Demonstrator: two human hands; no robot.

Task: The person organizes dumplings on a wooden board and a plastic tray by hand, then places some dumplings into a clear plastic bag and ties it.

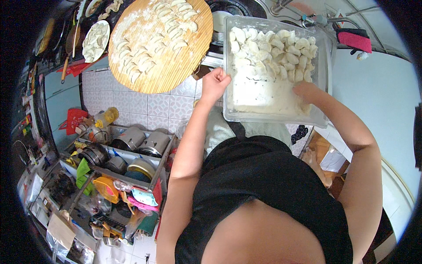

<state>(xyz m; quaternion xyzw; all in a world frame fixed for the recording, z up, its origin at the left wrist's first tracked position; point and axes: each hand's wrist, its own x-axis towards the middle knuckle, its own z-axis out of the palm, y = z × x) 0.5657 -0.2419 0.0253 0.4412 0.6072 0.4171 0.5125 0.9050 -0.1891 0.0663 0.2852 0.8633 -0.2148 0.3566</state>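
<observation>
A clear rectangular plastic bin (275,118) is in front of me, its far half full of pale dumplings (263,49). White flour (260,95) coats the bare near part of its bottom. My left hand (215,84) has its fingers curled at the bin's left rim, the thumb over the edge. Inside the bin, at the right, my right hand (305,91) reaches down just below the nearest dumplings. Its fingertips are blurred and partly hidden, so whether they pinch something is unclear. Left of the bin, a round slatted board (165,74) dusted with flour carries more dumplings (141,59).
A white plate (107,36) heaped with dumplings stands at the far left, near a wooden-handled utensil (65,69). A sink (237,6) and faucet (310,20) lie beyond the bin. Metal pots (153,143) fill a low rack (161,165) at left.
</observation>
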